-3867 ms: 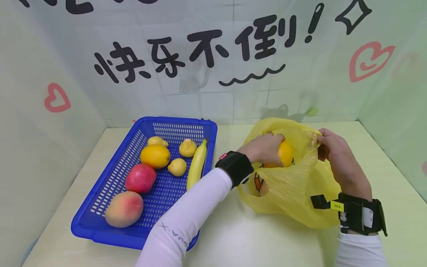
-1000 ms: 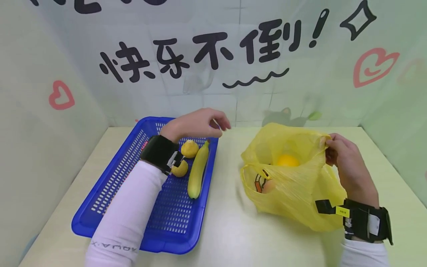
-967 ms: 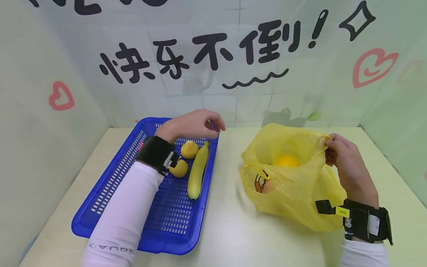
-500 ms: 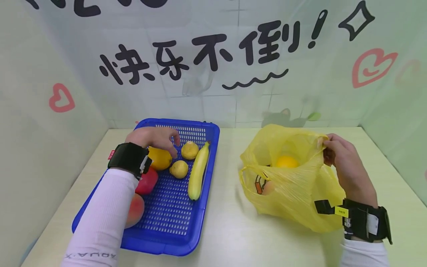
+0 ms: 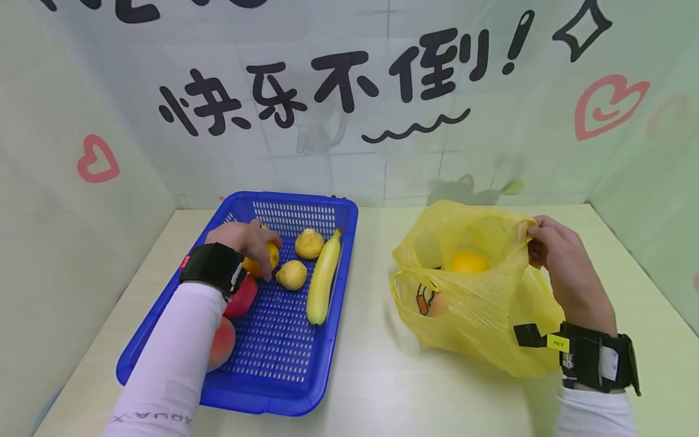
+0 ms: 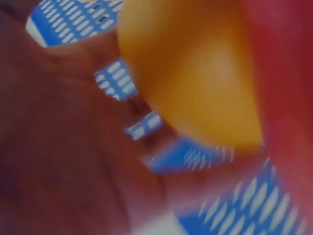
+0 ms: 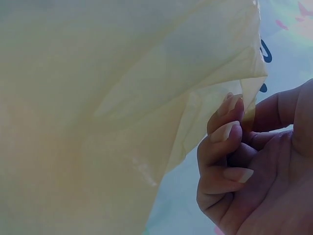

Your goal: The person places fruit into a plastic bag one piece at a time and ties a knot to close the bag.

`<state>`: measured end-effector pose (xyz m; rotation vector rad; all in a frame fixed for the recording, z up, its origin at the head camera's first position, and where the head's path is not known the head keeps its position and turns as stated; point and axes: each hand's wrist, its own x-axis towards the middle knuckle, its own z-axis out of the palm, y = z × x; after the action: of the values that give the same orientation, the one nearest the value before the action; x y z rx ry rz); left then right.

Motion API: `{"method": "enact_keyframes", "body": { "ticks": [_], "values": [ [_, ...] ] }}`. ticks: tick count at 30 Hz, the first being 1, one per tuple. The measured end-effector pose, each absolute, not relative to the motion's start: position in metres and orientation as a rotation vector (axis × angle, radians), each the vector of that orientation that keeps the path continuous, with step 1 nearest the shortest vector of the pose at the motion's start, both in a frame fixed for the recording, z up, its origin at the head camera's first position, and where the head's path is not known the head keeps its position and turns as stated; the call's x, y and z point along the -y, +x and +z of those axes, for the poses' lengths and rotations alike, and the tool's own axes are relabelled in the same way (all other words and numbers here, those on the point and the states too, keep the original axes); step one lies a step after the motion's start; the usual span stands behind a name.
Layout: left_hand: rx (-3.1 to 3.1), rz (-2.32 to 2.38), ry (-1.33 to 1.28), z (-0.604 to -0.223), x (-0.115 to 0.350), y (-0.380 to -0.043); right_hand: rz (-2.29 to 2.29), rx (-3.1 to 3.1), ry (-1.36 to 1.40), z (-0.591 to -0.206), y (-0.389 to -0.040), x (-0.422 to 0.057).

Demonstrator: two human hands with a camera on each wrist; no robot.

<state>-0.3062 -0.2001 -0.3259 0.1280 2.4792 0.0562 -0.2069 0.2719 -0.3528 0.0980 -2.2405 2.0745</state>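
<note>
In the head view my left hand (image 5: 248,244) reaches into the blue basket (image 5: 295,408), its fingers curled around a yellow-orange oval fruit (image 5: 253,267). Up close in the left wrist view, thumb and fingers lie about that fruit (image 6: 195,73), a red fruit (image 6: 288,73) beside it. My right hand (image 5: 565,267) pinches the rim of a yellow plastic bag (image 5: 480,321) and keeps its mouth spread. Thin film of the bag (image 7: 122,122) fills much of the right wrist view, caught between thumb and fingertips. An orange-yellow fruit (image 5: 469,263) shows inside the bag.
Beside my left hand in the basket are a banana (image 5: 324,279), two small yellow fruits, one a small round one (image 5: 292,275), a red fruit (image 5: 240,297) and a peach (image 5: 221,344). A printed curtain (image 5: 349,164) stands behind the table (image 5: 377,376).
My left hand was in the bag with an orange-yellow fruit, came out without it, moved left over the basket and lowered onto the oval fruit. The right hand keeps its grip on the bag.
</note>
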Motion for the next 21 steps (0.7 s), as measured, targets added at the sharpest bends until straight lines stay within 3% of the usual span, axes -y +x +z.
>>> {"method": "enact_keyframes", "body": {
  "ticks": [21],
  "values": [
    [-2.531,-0.001,0.057,-0.33,0.173,-0.298,2.065,2.235,0.103,-0.352,-0.206,-0.274]
  ]
}}
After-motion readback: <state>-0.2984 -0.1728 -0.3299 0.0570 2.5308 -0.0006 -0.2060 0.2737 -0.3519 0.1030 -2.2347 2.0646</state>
